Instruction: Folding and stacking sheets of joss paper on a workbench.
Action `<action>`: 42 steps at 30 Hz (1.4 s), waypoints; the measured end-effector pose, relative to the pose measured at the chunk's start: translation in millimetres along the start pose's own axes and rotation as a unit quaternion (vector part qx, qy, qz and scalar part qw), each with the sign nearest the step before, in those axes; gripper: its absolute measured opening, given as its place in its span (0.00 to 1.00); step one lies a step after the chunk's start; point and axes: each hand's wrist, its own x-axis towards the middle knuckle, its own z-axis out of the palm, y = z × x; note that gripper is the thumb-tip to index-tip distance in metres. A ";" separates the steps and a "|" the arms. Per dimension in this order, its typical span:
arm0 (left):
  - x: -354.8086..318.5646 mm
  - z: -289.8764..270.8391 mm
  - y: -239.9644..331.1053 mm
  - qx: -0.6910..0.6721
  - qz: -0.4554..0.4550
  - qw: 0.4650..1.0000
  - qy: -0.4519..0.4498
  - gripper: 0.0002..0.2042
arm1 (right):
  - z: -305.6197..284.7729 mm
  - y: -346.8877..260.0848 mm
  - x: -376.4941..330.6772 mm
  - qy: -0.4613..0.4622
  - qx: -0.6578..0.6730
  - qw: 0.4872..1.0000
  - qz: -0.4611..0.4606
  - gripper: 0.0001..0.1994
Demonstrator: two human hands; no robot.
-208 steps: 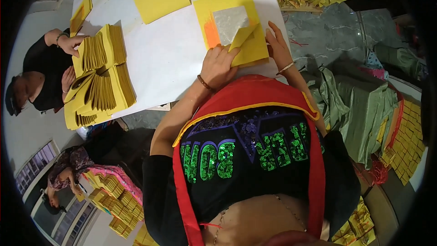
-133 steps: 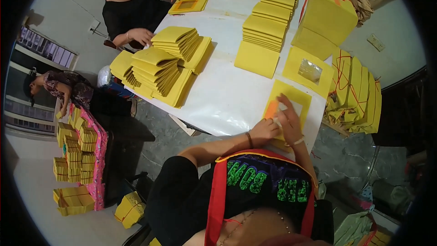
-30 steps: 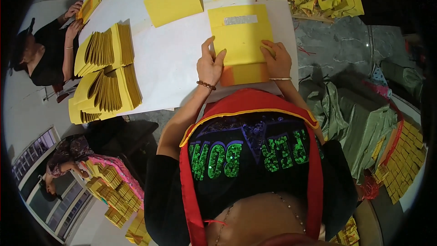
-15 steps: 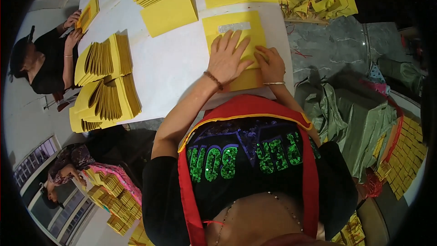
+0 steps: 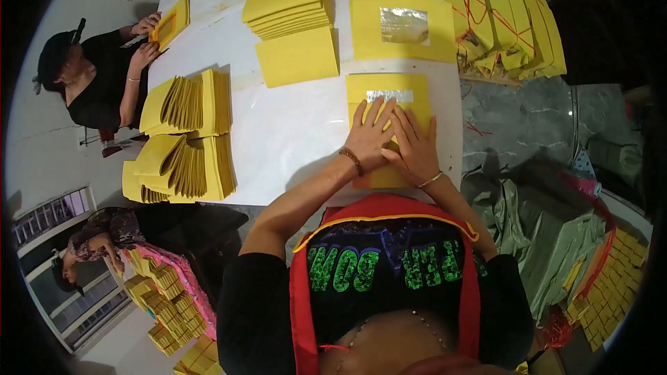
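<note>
A yellow paper sheet (image 5: 356,85) with a silver foil patch (image 5: 374,96) lies on the white table in front of me. My left hand (image 5: 373,137) rests flat on it, fingers spread, their tips at the foil's lower edge. Beside it my right hand (image 5: 419,149) also presses on the paper with fingers stretched out, its fingertips close to the left fingers. An orange area shows at the paper's near edge, partly under my hands. Whether one sheet or several lie there is hidden.
Beyond it lie foil-patched yellow paper (image 5: 365,31) and a fanned stack (image 5: 288,3). Folded yellow bundles (image 5: 184,104) stand at the table's left edge. A co-worker (image 5: 104,73) handles yellow paper at far left; another person (image 5: 104,239) is lower left. Red-tied yellow bundles (image 5: 511,24) stand far right.
My right hand has moved from the paper's right edge inward onto it, its fingers straightening beside my left hand. The whole view has shifted, so the table appears lower and further right.
</note>
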 end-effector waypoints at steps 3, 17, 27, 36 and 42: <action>-0.6 -5.0 3.2 -0.044 -0.009 0.999 0.018 0.30 | 15.2 9.7 -5.2 0.011 0.029 0.999 0.019 0.33; -8.1 -7.8 -54.3 -0.698 -0.207 0.661 0.180 0.11 | 13.3 3.6 0.2 -0.017 -0.054 0.998 0.030 0.35; -134.4 -37.1 -126.1 -0.625 -0.425 0.640 0.135 0.07 | 24.1 0.6 -5.3 -0.005 -0.036 0.999 0.031 0.34; -221.0 -35.2 -32.5 -0.657 -0.484 0.573 0.079 0.05 | 24.2 2.0 -2.6 0.035 -0.051 0.998 0.011 0.32; -189.3 3.3 10.8 -0.695 -0.292 0.653 -0.074 0.08 | 22.0 -1.8 -1.4 -0.007 -0.077 0.997 0.022 0.32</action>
